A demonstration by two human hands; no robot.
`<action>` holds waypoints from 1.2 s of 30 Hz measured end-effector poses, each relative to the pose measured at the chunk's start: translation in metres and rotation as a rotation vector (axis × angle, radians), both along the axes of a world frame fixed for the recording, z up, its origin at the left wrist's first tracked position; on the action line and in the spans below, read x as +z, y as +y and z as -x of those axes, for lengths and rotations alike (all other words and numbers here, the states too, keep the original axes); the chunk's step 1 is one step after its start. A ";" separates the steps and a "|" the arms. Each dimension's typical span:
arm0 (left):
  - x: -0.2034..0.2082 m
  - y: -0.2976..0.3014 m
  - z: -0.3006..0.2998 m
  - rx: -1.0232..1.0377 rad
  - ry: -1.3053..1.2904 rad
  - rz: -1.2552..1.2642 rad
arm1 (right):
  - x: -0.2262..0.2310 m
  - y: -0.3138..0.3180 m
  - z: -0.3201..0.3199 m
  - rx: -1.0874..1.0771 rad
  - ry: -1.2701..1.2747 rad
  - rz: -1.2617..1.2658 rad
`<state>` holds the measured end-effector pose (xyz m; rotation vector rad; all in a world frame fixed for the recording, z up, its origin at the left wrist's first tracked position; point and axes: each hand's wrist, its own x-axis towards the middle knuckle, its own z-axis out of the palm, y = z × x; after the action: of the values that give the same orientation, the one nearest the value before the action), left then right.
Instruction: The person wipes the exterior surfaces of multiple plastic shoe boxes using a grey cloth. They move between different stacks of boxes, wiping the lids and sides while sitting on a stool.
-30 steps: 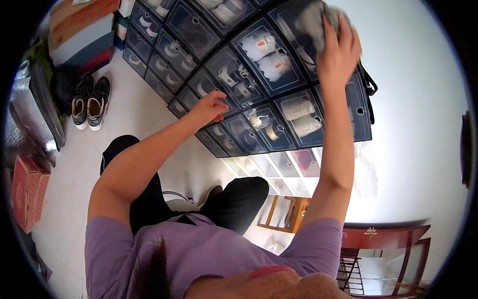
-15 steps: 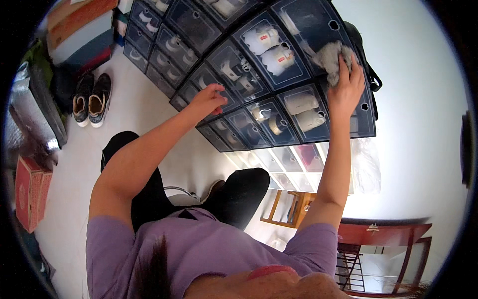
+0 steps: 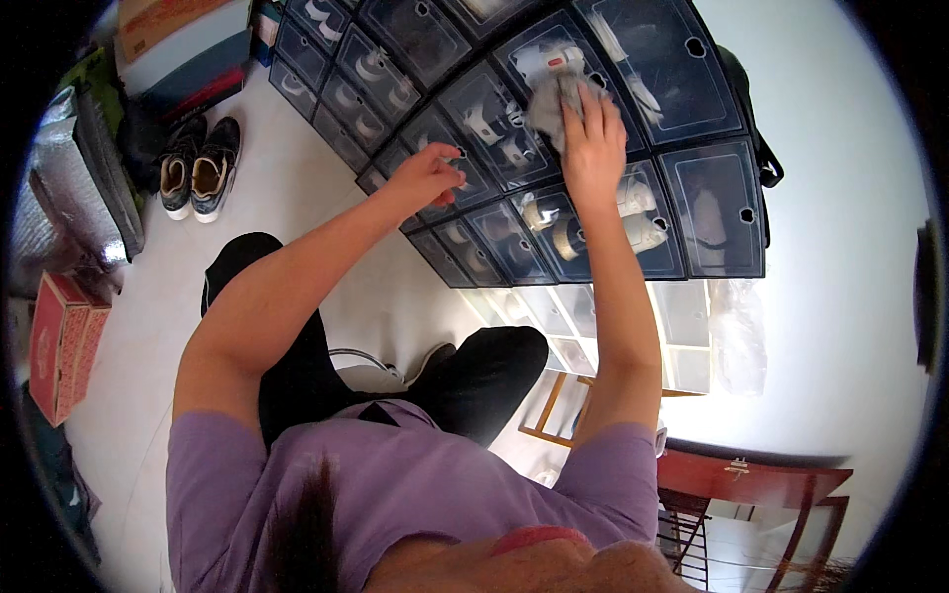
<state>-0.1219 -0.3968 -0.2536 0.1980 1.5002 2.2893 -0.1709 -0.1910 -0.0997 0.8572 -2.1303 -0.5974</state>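
My right hand presses a grey cloth against the clear front of one shoe box in a stack of black-framed boxes. White shoes show behind that front, partly covered by the cloth. Further left, my left hand hovers by the fronts of the middle boxes, its fingers half curled and apart, with nothing visible in them. Whether its fingertips touch a box I cannot tell. Pale shoes sit in a box below the cloth, partly behind my right forearm.
Dark sneakers stand on the floor at the left, near stacked cartons and a silver insulated bag. A red box lies nearer me. White-framed boxes and a wooden stool are right of my knees.
My right hand has slid the cloth leftward, from the far-right box front to the neighbouring one with white shoes. My left hand has shifted only slightly; the whole view has moved a little.
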 end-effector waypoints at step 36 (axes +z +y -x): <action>-0.005 0.018 0.028 0.428 0.017 0.146 | -0.119 0.014 0.005 0.028 -0.232 -0.084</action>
<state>-0.1503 -0.3793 -0.2583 -0.1622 1.8566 2.4810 -0.1763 -0.1767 -0.2190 1.0443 -2.3094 -0.6011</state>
